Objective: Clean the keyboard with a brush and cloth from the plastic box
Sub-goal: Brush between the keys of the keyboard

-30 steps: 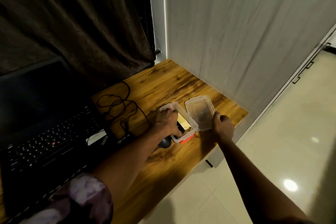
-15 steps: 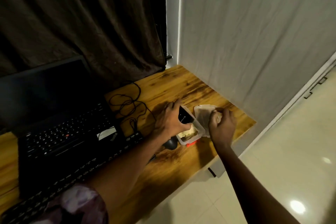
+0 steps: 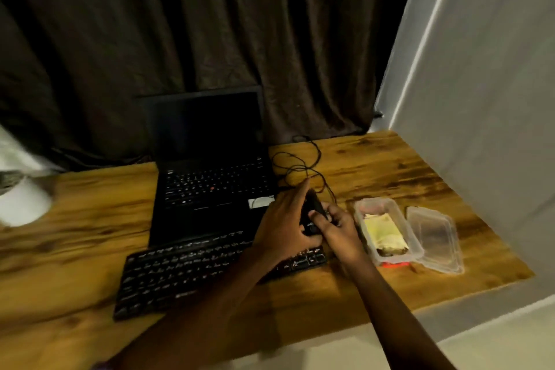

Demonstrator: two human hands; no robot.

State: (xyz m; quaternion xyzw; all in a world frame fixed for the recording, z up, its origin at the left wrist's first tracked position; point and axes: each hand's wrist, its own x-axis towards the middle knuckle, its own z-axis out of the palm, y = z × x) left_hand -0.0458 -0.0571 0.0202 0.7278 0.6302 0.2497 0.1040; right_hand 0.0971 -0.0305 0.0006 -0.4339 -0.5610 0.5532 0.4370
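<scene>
Black brush, small, its details lost to blur: held in a two-handed grip above the right end of the keyboard. Left hand wraps it from the left, forefinger laid straight along it. Right hand curls its fingers round the near end, probably to ready it before sweeping.

Keyboard: black, flat in front of a dark open laptop, bristles not yet on the keys.

Plastic box: clear, open, just right of the hands. Yellow cloth lies inside, likely kept for the wipe. Lid sits beside the box, out of the way.

Counter: brown wood grain, loose cable behind the hands.

Room: dim, dark curtain behind, pale wall at right.
</scene>
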